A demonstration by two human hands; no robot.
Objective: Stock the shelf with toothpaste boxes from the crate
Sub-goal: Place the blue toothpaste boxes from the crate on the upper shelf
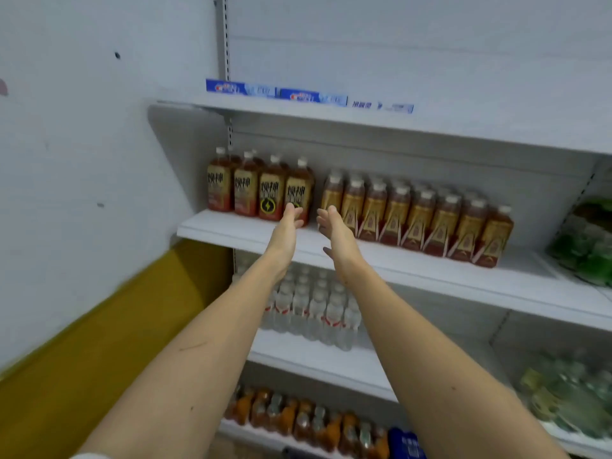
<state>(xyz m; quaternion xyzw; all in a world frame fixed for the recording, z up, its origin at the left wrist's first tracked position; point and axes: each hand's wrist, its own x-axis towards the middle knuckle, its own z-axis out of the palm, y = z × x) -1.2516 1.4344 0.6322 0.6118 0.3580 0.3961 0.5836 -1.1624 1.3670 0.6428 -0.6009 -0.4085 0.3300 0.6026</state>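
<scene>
Toothpaste boxes (276,91) are seen lying flat in a row along the back of the top shelf (364,119), starting at its left end beside the slotted upright; two blue boxes lie end to end and a paler third box (382,106) follows on their right; the rest of that shelf to the right is bare. Both arms are stretched forward with palms turned toward each other; the left hand (286,231) and the right hand (336,231) are held near one another but apart, in front of the second shelf (231,231); the fingers of each hand are straight and kept together, and nothing is held by either. Tall brown drink bottles (258,188) are ranged at the left end of the second shelf, with smaller amber bottles (420,220) in a row to their right. Clear water bottles (314,309) are stood on the shelf beneath, and orange-labelled bottles (298,415) on the lowest one. Green bottles (586,246), blurred, are seen at the right edge.
</scene>
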